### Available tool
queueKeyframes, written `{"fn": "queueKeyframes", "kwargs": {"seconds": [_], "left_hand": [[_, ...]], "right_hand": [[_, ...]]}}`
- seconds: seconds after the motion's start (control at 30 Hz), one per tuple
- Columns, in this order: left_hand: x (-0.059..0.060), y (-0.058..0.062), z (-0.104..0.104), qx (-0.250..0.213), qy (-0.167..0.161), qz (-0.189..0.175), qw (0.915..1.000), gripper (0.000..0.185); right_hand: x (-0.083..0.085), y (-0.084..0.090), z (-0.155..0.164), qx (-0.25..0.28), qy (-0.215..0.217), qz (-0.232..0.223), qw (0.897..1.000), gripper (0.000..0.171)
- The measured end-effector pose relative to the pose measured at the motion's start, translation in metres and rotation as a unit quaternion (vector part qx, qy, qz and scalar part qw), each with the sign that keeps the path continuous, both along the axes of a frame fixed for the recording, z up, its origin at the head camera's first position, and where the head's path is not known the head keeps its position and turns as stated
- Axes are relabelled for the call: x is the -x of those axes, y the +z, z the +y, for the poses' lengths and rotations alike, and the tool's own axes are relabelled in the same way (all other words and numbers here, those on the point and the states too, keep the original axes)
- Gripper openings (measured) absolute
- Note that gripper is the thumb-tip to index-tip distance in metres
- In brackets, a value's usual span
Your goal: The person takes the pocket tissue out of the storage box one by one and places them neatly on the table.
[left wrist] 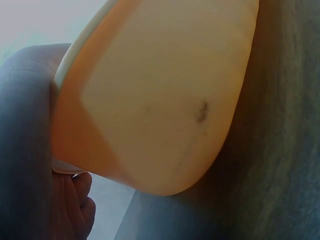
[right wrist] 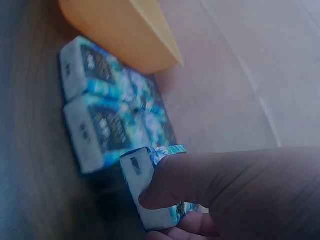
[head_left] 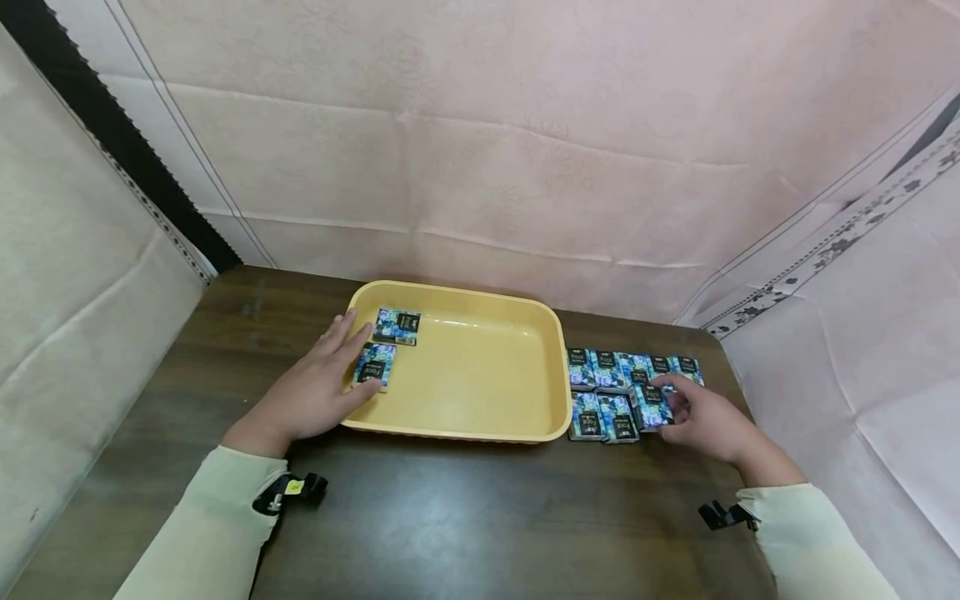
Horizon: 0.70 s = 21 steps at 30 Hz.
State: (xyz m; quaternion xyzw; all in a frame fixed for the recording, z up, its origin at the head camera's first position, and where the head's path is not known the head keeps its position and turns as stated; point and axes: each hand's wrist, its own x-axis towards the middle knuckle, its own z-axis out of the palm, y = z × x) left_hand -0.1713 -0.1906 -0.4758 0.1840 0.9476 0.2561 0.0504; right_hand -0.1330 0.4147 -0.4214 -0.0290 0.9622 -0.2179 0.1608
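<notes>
My right hand (head_left: 705,421) pinches a small blue floral box (head_left: 651,406) with a black label, thumb on one side and fingers on the other. In the right wrist view, that box (right wrist: 145,187) stands tilted beside several matching boxes (right wrist: 102,130), its white end showing. At the left, my left hand (head_left: 311,396) rests over the rim of a yellow tray (head_left: 480,367), fingers spread and fairly straight. Two matching boxes lie inside the tray near that hand: one box (head_left: 397,326) further back, another box (head_left: 373,367) nearer, partly covered by the fingers.
Several boxes (head_left: 592,417) sit in two rows against the tray's right side. Brown wooden tabletop (head_left: 450,517) stretches in front. A pale cloth (head_left: 480,167) hangs along the back, with more cloth at both sides. Each wrist carries a small black camera.
</notes>
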Motion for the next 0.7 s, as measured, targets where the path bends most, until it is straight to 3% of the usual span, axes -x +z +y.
{"fn": "queueKeyframes", "kwargs": {"seconds": [0.37,0.7], "left_hand": [[-0.001,0.003,0.001,-0.001,0.003,-0.008,1.0,0.095],[-0.001,0.001,0.001,-0.005,0.0,-0.003,1.0,0.096]], "right_hand": [[-0.007,-0.028,0.008,0.022,-0.007,-0.009,1.0,0.077],[-0.008,-0.022,0.004,0.001,-0.008,-0.017,1.0,0.086]]}}
